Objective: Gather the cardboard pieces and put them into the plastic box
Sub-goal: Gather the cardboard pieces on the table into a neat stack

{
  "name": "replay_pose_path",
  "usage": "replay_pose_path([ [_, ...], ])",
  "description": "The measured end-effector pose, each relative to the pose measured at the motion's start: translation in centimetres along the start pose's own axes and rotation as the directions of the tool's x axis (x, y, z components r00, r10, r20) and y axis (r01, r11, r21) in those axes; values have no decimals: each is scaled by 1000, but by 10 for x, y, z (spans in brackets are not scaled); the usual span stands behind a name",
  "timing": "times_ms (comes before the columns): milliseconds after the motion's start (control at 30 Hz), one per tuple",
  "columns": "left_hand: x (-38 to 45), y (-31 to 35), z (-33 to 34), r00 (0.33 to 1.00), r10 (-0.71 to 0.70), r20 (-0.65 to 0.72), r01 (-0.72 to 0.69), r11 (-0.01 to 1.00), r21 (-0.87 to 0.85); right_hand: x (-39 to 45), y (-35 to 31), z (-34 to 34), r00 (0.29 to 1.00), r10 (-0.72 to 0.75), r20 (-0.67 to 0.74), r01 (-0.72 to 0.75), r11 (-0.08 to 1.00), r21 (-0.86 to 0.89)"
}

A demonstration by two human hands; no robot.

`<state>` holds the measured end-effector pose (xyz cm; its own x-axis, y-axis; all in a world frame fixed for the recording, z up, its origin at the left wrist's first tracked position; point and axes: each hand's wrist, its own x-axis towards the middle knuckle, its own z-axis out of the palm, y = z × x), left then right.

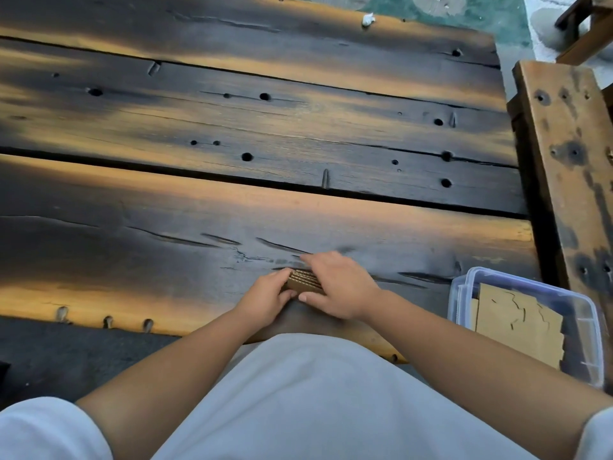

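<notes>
Two hands at work, seen from the head view only. Left hand (265, 298) and right hand (335, 283) closed together around a small stack of cardboard pieces (303, 280), corrugated edges facing up. Left grip: fingers pressed against the near-left end of the stack. Right grip: palm over the far-right part, thumb against the near side, fingers curled across the top. Stack held between both hands, at or just above the bench (232, 207); contact with the surface not discernible.

Bench: dark, scorched wooden planks with knot holes and cracks, near edge just in front of the torso. Plastic box (464, 290): clear, open, at the right near corner of the bench, well apart from the hands. Inside the box: flat cardboard sheet (520, 323) with cut lines, lying tilted against the bottom. Wooden beam (564, 154) beside the bench on the right. Small white scrap (368, 19) at the far bench edge. Light-coloured shirt (315, 393) in the foreground.
</notes>
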<state>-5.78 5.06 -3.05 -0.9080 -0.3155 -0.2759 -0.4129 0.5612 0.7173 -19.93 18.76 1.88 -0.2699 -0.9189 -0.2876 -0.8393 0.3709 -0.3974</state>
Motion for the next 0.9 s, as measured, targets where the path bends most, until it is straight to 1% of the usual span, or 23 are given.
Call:
replay_pose_path([
  [33, -1, 1, -1, 1000, 11, 5, -11, 1000, 2, -9, 5, 0, 994, 4, -108, -3, 1000, 8],
  [67, -1, 1, -2, 1000, 13, 8, -13, 1000, 2, -19, 11, 2, 982, 26, -186, -21, 999, 28],
  [133, -4, 2, -2, 1000, 4, 2, -4, 1000, 4, -45, 24, 12, 958, 148, -246, -124, 986, 110],
  [200, -8, 3, -1, 1000, -19, -4, 19, 1000, 8, -71, 35, 29, 916, 346, -203, -289, 920, 263],
  [233, -10, 3, -1, 999, -34, -9, 34, 999, 5, -82, 38, 37, 890, 431, -151, -364, 869, 336],
  [267, -11, 4, 0, 999, -47, -19, 47, 999, -2, -88, 41, 46, 874, 478, -90, -412, 826, 384],
  [333, -13, 8, 2, 996, -77, -35, 77, 997, -17, -95, 41, 59, 887, 462, -7, -418, 809, 414],
  [400, -12, 12, 2, 993, -116, -34, 115, 993, -27, -90, 35, 66, 902, 431, 13, -396, 818, 417],
  [500, -14, 16, 5, 985, -170, -28, 169, 985, -40, -75, 24, 68, 865, 501, -24, -439, 780, 447],
  [567, -15, 20, 8, 980, -194, -48, 190, 979, -78, -66, 21, 65, 852, 519, -60, -444, 780, 441],
  [667, -13, 25, 11, 964, -248, -96, 235, 963, -131, -59, 22, 58, 850, 513, -116, -428, 803, 416],
  [767, -11, 31, 14, 958, -257, -124, 236, 958, -163, -58, 26, 53, 860, 482, -167, -407, 846, 346],
  [900, -13, 31, 19, 960, -248, -130, 231, 964, -134, -62, 34, 55, 882, 441, -166, -385, 877, 287],
])
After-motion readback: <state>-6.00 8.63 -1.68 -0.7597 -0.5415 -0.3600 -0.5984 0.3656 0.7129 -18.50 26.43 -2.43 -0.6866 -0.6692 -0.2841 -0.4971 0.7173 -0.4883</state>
